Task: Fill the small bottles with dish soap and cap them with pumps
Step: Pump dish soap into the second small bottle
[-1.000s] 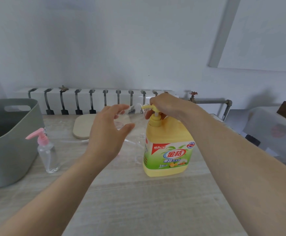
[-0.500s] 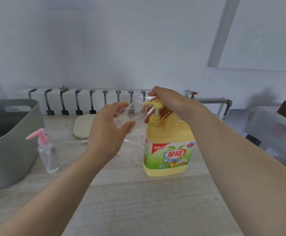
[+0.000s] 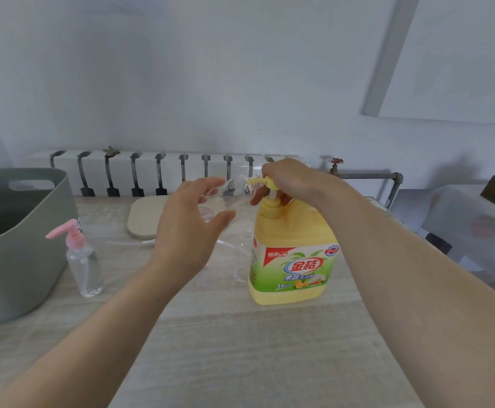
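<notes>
Filling step. Left hand (image 3: 187, 228) grips the clear small bottle (image 3: 229, 195), tilted, its mouth at the nozzle. Right hand (image 3: 292, 178) curls over the pump (image 3: 265, 184) of the soap jug (image 3: 293, 260). Next, probably: press down steadily and keep the mouth aligned.

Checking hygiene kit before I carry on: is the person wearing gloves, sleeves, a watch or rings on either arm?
No. The left hand and right hand are ungloved. The left forearm and right forearm are bare to the picture's edge, with no sleeve in view. No watch, bracelet or ring shows on the sides facing the camera.
</notes>
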### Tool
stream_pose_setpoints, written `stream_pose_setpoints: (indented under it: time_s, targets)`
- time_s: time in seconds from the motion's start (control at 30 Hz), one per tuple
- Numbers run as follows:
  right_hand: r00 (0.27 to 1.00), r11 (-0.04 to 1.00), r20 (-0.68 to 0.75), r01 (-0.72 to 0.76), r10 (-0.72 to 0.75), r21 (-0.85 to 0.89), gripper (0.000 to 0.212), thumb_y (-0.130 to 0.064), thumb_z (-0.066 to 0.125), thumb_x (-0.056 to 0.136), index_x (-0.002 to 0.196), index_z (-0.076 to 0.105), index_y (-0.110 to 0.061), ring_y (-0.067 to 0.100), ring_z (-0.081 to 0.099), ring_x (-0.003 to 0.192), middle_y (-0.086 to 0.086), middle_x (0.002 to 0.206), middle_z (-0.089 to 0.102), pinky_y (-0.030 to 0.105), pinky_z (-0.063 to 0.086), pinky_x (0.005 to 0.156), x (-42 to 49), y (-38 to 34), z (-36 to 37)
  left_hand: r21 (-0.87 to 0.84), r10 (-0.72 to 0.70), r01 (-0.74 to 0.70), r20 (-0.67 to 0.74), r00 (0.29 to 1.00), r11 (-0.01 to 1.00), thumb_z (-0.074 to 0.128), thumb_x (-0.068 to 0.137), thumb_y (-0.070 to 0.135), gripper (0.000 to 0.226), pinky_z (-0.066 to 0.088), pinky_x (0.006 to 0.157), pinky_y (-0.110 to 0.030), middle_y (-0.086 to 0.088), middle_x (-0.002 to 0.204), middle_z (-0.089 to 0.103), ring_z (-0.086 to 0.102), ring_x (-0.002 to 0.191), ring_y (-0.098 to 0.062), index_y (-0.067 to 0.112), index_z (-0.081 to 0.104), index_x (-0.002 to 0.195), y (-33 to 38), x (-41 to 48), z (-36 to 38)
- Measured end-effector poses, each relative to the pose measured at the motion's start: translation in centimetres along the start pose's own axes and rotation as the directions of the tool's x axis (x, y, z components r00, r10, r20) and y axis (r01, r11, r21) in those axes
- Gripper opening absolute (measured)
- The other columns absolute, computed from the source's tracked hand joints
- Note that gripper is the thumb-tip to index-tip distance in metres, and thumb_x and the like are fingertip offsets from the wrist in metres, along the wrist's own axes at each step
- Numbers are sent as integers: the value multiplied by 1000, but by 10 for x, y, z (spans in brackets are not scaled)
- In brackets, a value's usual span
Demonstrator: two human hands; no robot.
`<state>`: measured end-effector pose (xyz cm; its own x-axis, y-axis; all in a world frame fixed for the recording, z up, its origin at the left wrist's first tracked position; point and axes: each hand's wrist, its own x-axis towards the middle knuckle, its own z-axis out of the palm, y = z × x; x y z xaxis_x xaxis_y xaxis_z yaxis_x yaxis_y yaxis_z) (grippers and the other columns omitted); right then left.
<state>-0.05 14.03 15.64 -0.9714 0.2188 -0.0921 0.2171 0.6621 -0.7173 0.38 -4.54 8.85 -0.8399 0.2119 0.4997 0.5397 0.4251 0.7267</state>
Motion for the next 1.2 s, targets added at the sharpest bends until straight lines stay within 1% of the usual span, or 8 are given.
stream_pose_setpoints:
  time_s: [0.1, 0.23, 0.37, 0.6, 0.73, 0.87, 1.03, 1.2]
  targets:
    - [1000, 999, 21, 11, -10, -37, 19, -6, 35, 83, 71, 49, -5, 25, 46, 84, 16, 108, 70, 33, 37, 75, 2, -1, 2, 22, 6, -6, -4, 1000, 1000, 75, 83, 27, 49, 34, 79, -17, 15, 112, 57, 52, 102, -5, 32, 57, 128, -2, 0, 0]
    - [1000, 996, 20, 24, -22, -86, 18, -4, 32, 88, 84, 50, -4, 22, 35, 84, 28, 128, 55, 35, 29, 75, -2, -2, 5, 37, 7, -7, -2, 1000, 999, 75, 83, 27, 49, 33, 76, -14, 17, 111, 56, 51, 101, -5, 32, 57, 128, -3, 0, 1]
    - [999, 995, 36, 19, -15, -93, 32, -8, 33, 88, 94, 60, 6, 21, 43, 82, 13, 107, 71, 33, 35, 75, 1, 1, 3, 29, 0, 0, 0, 1000, 1000, 75, 83, 27, 49, 31, 75, -10, 18, 110, 55, 51, 101, -4, 33, 57, 128, -4, -1, 1]
    - [998, 998, -13, 56, -56, -28, 52, -25, 36, 93, 50, 64, -18, 12, 49, 67, -16, 47, 63, 24, 34, 57, -1, 5, -2, 8, 1, -1, -1, 1000, 1000, 74, 83, 27, 48, 30, 74, -7, 15, 113, 58, 53, 102, -5, 33, 56, 128, -3, -1, 2]
    - [998, 998, -3, 57, -57, 24, 57, -33, 39, 91, 42, 68, -31, 11, 58, 58, -10, 53, 67, 23, 41, 55, -1, 5, -5, 3, 6, -6, -4, 1000, 1000, 74, 83, 27, 48, 30, 74, -7, 15, 114, 58, 52, 101, -4, 33, 56, 127, -2, 1, 2]
    - [1000, 991, 15, 21, -23, 131, 48, -43, 40, 87, 94, 75, -11, 22, 64, 71, 10, 84, 76, 37, 53, 83, -2, 4, -8, -10, 12, -12, -9, 1000, 1000, 74, 84, 26, 48, 34, 83, -18, 13, 115, 58, 53, 104, -5, 32, 57, 128, -1, 2, 1]
    - [999, 993, 39, 6, -10, 116, 54, -46, 38, 87, 105, 71, -6, 29, 66, 89, 11, 87, 75, 40, 49, 94, -6, 2, -10, -7, 3, -3, -9, 1000, 1000, 74, 84, 26, 49, 34, 82, -18, 15, 113, 55, 52, 102, -4, 32, 56, 129, -1, 4, 1]
    - [997, 999, -70, 14, -12, 39, 39, -31, 41, 95, 64, 63, -20, 7, 58, 56, -12, 48, 65, 8, 39, 37, -4, 2, -5, -5, 12, -13, -17, 1000, 1000, 75, 83, 26, 48, 30, 75, -6, 15, 112, 56, 52, 101, -4, 33, 57, 127, -3, 3, 2]
